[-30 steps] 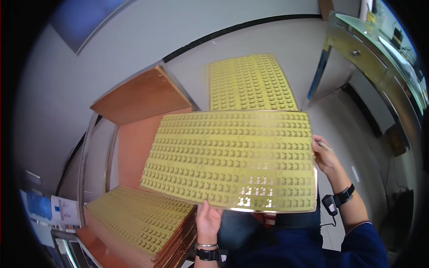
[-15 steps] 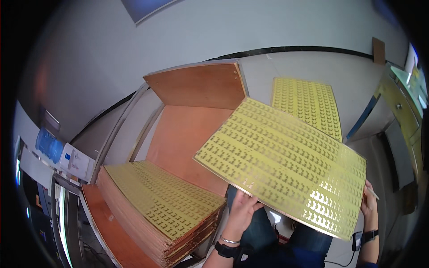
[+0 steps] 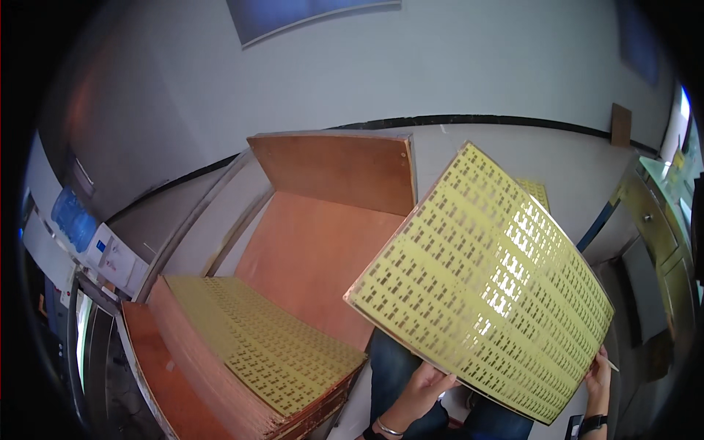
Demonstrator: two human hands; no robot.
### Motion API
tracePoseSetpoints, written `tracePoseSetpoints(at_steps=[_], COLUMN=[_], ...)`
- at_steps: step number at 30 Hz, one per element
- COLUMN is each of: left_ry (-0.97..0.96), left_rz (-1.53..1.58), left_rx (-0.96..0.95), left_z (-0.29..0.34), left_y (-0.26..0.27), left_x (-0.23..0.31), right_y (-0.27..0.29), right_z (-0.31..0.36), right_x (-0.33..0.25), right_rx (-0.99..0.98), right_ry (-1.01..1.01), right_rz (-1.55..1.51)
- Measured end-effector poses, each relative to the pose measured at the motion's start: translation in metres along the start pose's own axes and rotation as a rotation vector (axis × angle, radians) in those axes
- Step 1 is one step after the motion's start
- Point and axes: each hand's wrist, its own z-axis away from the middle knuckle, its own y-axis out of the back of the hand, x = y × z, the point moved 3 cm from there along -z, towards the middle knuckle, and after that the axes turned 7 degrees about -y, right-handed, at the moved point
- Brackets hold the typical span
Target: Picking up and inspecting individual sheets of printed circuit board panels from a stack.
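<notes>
A large yellow-green circuit board panel [image 3: 440, 271] with rows of small dark pads is held tilted in front of me, light glaring off its middle. My left hand [image 3: 425, 389] pinches its lower edge, thumb on the near face. At the lower right edge my right hand [image 3: 598, 372] grips the same panel. A thin white stick, perhaps a pen, pokes out from the right hand's fingers. To the left, a thick stack of similar panels [image 3: 271, 345] rests on an orange-brown wooden rack [image 3: 315, 242]. Another yellow-green panel [image 3: 539, 192] shows only partly behind the held one.
The rack has an upright wooden back [image 3: 337, 172] and a metal frame. A water dispenser [image 3: 117, 257] with a blue bottle stands at far left. A bench with drawers [image 3: 649, 213] is at right. A brown board [image 3: 621, 125] leans on the wall.
The held panel has turned more upright, its far corner rising and its glare shifting to the middle. It now covers most of the panel behind. The view has tipped up slightly.
</notes>
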Motion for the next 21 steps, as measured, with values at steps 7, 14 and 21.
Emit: tracePoseSetpoints(at_steps=[7,14,21], left_ry=[-0.024,-0.159,-0.21], left_rz=[-0.117,-0.123,-0.087], left_rx=[-0.011,0.021,0.002], left_z=[0.011,0.016,0.023], left_y=[0.004,0.016,0.034], left_x=[0.01,0.014,0.021], right_y=[-0.025,-0.043,-0.069], right_z=[0.009,0.017,0.038], right_x=[-0.004,-0.013,-0.024], right_rx=[0.001,-0.09,-0.171], right_ry=[0.077,0.157,0.215], right_rz=[-0.039,-0.013,0.004])
